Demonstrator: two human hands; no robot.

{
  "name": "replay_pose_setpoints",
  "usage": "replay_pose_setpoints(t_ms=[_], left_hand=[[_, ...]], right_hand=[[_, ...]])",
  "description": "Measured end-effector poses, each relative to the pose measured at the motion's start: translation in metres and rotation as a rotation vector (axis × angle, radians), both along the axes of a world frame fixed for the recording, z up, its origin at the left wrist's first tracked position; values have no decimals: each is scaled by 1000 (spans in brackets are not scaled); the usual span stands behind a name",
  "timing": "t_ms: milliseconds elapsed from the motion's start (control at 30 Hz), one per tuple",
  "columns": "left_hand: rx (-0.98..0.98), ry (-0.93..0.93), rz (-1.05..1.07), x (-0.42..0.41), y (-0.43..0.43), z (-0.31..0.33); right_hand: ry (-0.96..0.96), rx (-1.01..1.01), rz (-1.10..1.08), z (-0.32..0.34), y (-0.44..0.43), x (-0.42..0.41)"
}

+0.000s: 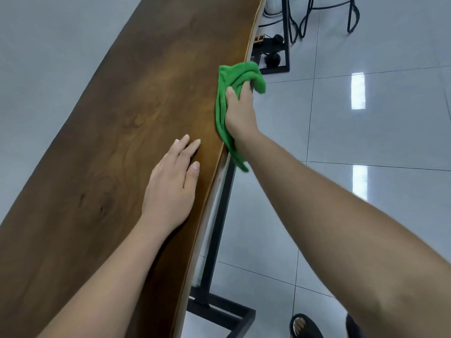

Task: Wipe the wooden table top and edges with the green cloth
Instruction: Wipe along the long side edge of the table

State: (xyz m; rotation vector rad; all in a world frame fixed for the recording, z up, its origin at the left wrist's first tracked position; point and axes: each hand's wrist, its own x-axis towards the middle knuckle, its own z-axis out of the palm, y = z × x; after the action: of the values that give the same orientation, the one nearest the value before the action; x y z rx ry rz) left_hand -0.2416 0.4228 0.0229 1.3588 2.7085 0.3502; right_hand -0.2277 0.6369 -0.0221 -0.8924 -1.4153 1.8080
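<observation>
right hand (pixel 240 113): thumb and curled fingers gripped the cloth (pixel 241 71), which was bunched and pressed against the table's right edge. one tail of it hung below the wrist, along that edge.
left hand (pixel 170 184): fingers straight and close together, palm flat on the table (pixel 117 113) top, just beside the same edge and nearer the person than the cloth.
table: long dark wooden slab.
under it: black frame (pixel 219 215), one leg running down to a base bar on the floor.
by the far leg: dark round objects (pixel 272 58), too small to name.
beyond: thin black stand legs (pixel 351 18).
floor (pixel 366 142): glossy pale tiles with light reflections.
bottom edge: a foot in a dark sandal (pixel 305 325).
</observation>
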Motion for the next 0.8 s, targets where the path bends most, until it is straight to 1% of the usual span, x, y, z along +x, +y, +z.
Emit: replay_pose_setpoints(t_ms=[100, 233, 400, 533, 600, 700, 800], left_hand=[[-5, 0, 12, 9, -15, 1], [-12, 14, 15, 19, -36, 1], [-9, 40, 7, 28, -63, -1], [-22, 47, 13, 36, -83, -3], [-26, 48, 20, 41, -96, -3], [-28, 47, 40, 50, -117, -1], [-46, 31, 80, 60, -136, 0]], right_hand=[[31, -32, 10, -3, 13, -7], [38, -40, 0, -3, -14, 6], [77, 8, -24, -4, -121, 58], [101, -82, 18, -5, -226, 106], [119, -94, 53, -5, -267, 129], [131, -48, 100, -3, -296, 152], [128, 5, 101, 1, -285, 146]])
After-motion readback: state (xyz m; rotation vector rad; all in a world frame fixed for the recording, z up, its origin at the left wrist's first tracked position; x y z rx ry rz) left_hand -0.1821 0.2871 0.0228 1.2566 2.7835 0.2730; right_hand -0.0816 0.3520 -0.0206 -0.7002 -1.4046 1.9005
